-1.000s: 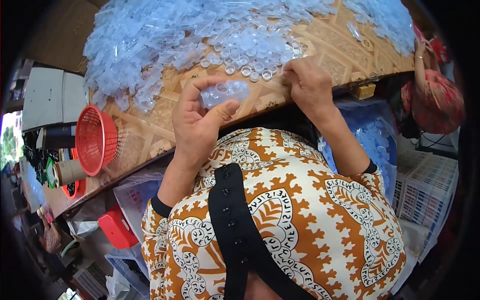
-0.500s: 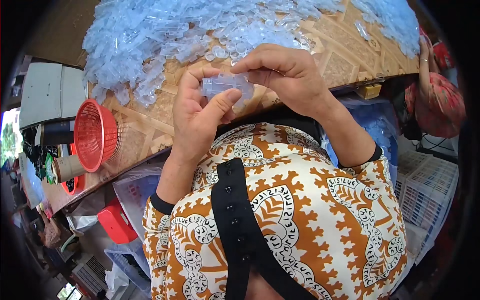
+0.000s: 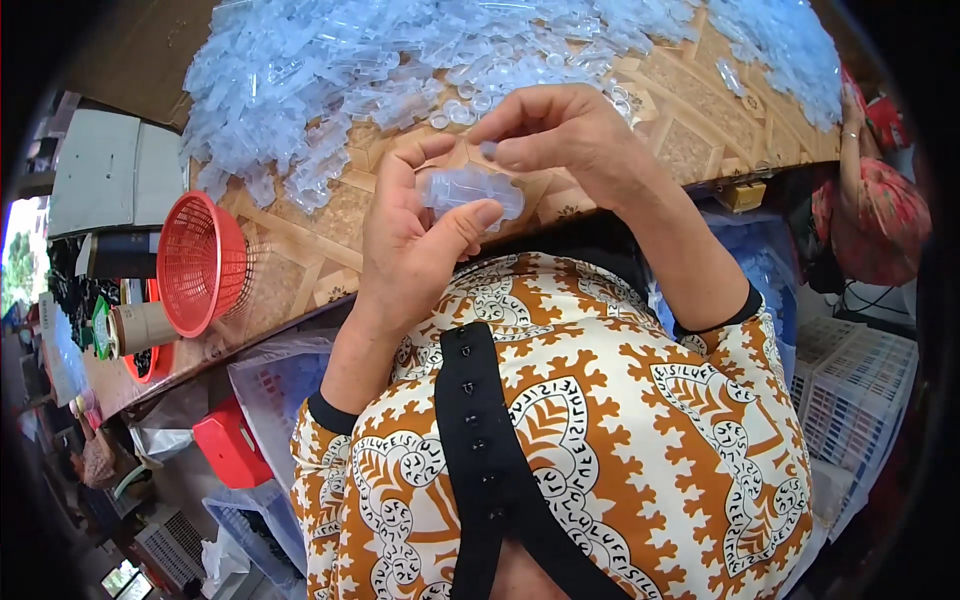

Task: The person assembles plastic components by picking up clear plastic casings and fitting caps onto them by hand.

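My left hand (image 3: 410,240) is closed around a translucent plastic part (image 3: 475,192), a stubby tube-like shape lying between thumb and fingers; its far side is hidden by the fingers. Just above and to its right, my right hand (image 3: 575,140) pinches a small translucent piece (image 3: 488,150) between thumb and forefinger, apart from the part in the left hand. Beyond both hands spreads a large heap of clear plastic pieces (image 3: 300,90). Several small round clear rings (image 3: 465,108) lie at the heap's near edge.
A red plastic basket (image 3: 190,265) stands on the wood-patterned table (image 3: 290,255) to the left, beside a brown roll (image 3: 140,330). Another clear heap (image 3: 785,50) lies at the far right, near a person's arm (image 3: 852,145). White crates (image 3: 860,385) stand below at right.
My right hand has drawn away from the plastic part, and a small piece now shows between its fingertips. My left hand has shifted slightly right and down in the picture, still holding the part.
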A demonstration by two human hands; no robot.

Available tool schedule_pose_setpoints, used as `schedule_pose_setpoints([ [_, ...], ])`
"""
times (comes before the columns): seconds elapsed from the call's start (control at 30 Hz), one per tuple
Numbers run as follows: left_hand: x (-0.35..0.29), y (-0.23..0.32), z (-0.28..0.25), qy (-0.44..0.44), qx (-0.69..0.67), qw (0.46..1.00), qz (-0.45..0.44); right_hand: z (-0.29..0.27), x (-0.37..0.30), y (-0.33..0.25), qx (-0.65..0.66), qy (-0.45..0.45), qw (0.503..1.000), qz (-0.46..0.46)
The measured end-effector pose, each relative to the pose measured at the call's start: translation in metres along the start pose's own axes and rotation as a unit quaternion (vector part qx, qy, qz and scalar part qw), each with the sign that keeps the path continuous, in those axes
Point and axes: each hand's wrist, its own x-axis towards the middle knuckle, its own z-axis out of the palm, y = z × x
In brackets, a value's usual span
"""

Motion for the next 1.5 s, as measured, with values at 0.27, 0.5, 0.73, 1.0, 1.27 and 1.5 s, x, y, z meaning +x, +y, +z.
schedule_pose_setpoints([
  [0.27,-0.003,0.015,-0.004,-0.031,0.000,1.000,-0.002,0.013,-0.002,-0.001,0.020,-0.057,0.998,-0.026],
  [0.5,-0.007,0.026,0.000,-0.038,0.018,0.999,0.021,0.011,0.005,-0.008,-0.012,-0.122,0.991,0.053],
  [0.73,-0.006,0.009,-0.004,-0.020,0.149,0.979,0.140,0.025,-0.006,-0.009,-0.033,-0.152,0.986,0.060],
  [1.0,-0.004,0.001,0.002,-0.035,0.272,0.951,0.143,0.037,-0.026,0.010,0.061,-0.070,0.994,0.053],
  [1.27,-0.025,0.020,-0.019,0.029,0.041,0.996,0.068,0.034,-0.016,-0.025,-0.285,-0.003,0.945,-0.162],
  [1.5,-0.115,0.014,-0.120,0.013,0.381,0.899,-0.217,0.011,-0.024,-0.005,-0.059,-0.026,0.994,-0.091],
])
